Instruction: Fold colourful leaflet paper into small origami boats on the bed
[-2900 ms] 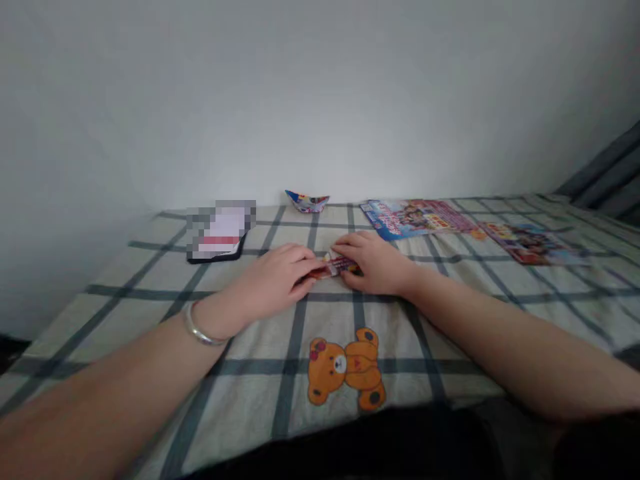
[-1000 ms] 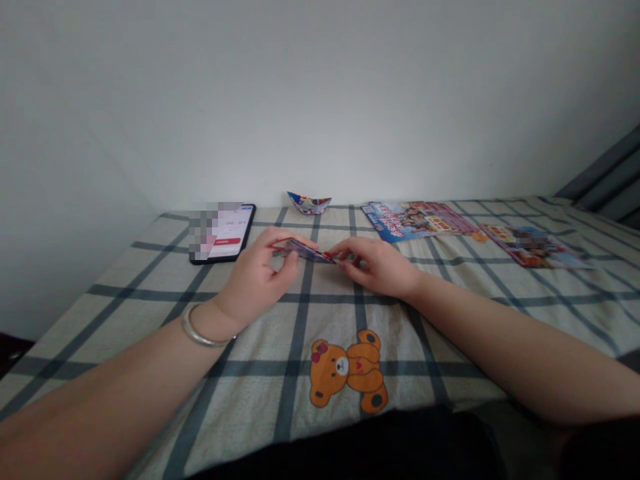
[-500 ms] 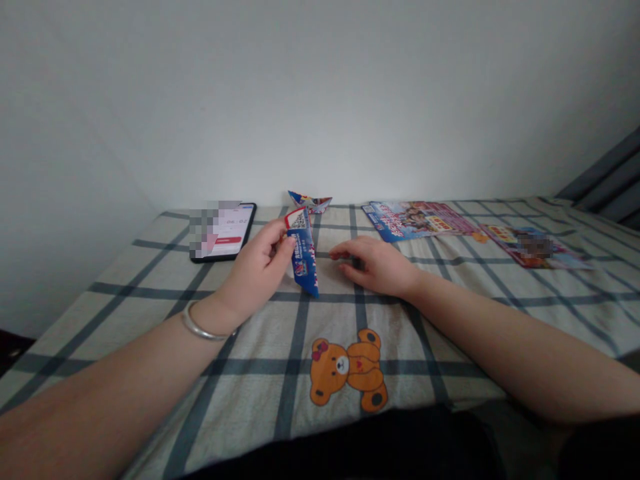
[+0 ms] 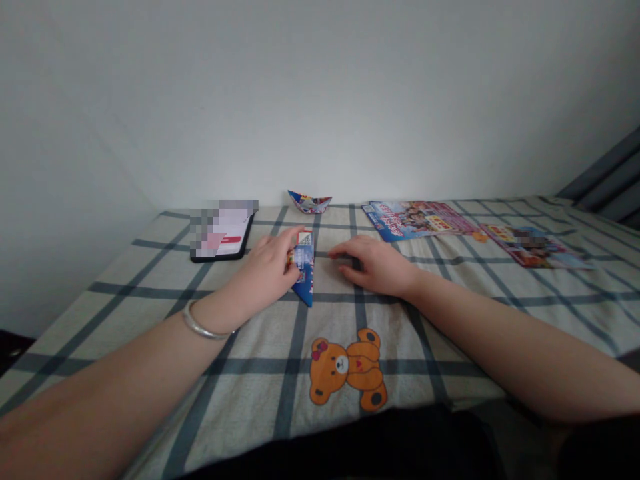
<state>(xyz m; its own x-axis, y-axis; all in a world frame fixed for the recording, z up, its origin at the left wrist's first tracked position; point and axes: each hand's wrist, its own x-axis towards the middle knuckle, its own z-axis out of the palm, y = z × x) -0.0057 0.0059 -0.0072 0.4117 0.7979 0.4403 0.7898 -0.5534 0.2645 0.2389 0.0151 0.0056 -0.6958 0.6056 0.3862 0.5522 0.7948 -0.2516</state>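
Note:
My left hand [image 4: 273, 267], with a silver bangle at its wrist, grips the left edge of a folded paper [image 4: 305, 273]. Blue with a printed QR code, the paper tapers to a point towards me and sits low over the checked cloth. The fingers hide part of its left side. To the right, apart from the paper, my right hand [image 4: 373, 263] rests on the cloth with thumb and fingers apart and nothing between them. Behind the held paper, near the wall, stands a folded paper boat [image 4: 310, 202].
A phone [image 4: 225, 237] lies left of my left hand, its screen partly blurred. Printed leaflets [image 4: 425, 220] lie at the back right, with another leaflet [image 4: 537, 247] farther right. The checked cloth [image 4: 260, 387] has a printed bear [image 4: 350, 370] near me. A wall [image 4: 320, 100] rises behind.
My left hand has lowered the folded paper towards the cloth, turning it flatter and slightly nearer to me. The hand has turned more palm-down. My right hand has hardly moved.

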